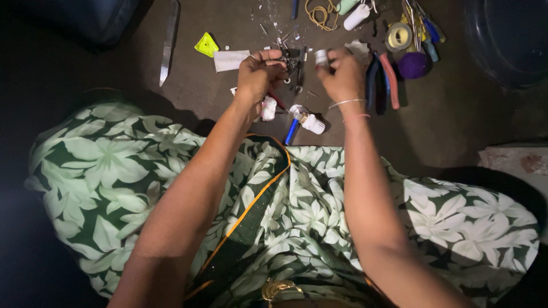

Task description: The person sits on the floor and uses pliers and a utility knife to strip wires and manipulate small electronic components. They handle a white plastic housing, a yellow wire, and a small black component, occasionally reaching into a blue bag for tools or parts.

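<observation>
My left hand (258, 75) is raised over the dark floor, its fingers pinched on a small dark metal part (290, 59). My right hand (343, 75) is close beside it, closed on a small white cylindrical piece (322, 56). The two hands nearly meet above the floor. A thin bangle and a thread circle my right wrist. Below the hands lie a white bulb-like base (312, 122), a blue-handled tool (291, 132) and a crumpled white scrap (268, 108).
A long metal blade (168, 41) lies at the left, near a yellow-green plastic piece (206, 44) and a white paper (230, 60). Pliers (381, 80), a purple ball (412, 65), a tape roll (398, 36), coiled wire (321, 13) and screwdrivers crowd the upper right. My green floral cloth (114, 165) covers my lap.
</observation>
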